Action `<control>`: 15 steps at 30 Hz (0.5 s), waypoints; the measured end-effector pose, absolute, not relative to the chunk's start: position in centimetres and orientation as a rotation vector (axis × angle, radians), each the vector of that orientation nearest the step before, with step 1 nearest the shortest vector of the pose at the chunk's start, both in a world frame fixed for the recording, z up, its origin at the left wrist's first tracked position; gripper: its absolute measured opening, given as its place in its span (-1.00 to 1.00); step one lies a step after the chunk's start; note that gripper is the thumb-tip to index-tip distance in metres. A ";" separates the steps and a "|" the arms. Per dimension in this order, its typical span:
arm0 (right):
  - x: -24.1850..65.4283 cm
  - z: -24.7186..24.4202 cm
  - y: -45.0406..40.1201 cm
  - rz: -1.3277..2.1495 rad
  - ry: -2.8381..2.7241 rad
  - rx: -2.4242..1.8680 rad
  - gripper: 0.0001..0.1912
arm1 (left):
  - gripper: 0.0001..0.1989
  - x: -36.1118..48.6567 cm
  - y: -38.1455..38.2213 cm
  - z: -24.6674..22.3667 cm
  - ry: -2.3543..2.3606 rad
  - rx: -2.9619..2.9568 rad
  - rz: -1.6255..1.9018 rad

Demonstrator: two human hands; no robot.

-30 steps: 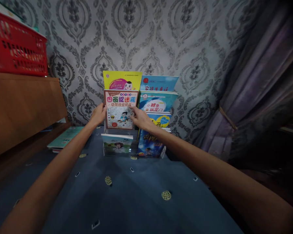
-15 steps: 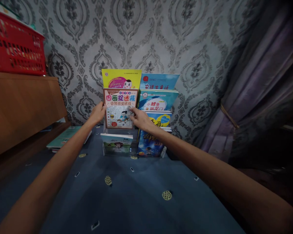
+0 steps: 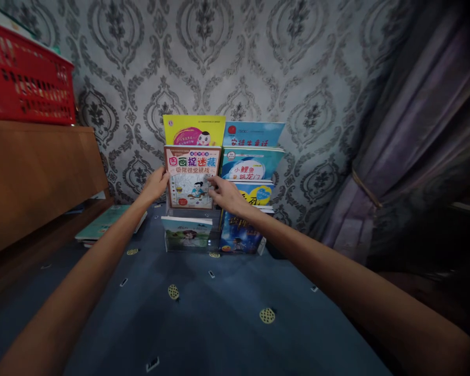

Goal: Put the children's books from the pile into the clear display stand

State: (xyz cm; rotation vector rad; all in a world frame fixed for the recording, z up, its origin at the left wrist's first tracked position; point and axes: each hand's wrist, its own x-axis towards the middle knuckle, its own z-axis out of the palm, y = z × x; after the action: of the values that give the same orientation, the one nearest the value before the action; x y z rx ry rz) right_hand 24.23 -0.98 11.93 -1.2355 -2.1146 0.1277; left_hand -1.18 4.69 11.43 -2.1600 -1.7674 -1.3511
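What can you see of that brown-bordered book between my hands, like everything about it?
The brown-bordered book shows a closed, papery cover with large multicoloured Chinese characters above a drawn figure in blue. It stands roughly upright, in front of the yellow book and above the lower green book. The left hand holds its left edge; the right hand overlaps its right side.

Home interior, we judge: damask-patterned wallpaper (image 3: 254,57), tied-back purple curtain (image 3: 379,151), pineapple-print blue cloth (image 3: 219,324), wooden cabinet (image 3: 39,172) topped by red plastic basket (image 3: 39,81), children's books (image 3: 196,180) racked before us.
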 end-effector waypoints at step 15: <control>24.6 11.8 -1.5 0.171 -2.096 -1.194 -0.47 | -0.71 -1.6 4.5 10.8 -1.721 -2.204 -1.449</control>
State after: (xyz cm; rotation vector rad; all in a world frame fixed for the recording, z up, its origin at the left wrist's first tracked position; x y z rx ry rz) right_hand 24.59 -1.48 11.80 -1.1943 -2.0963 0.1714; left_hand -1.61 4.46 10.78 -2.2043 -1.7208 -1.4493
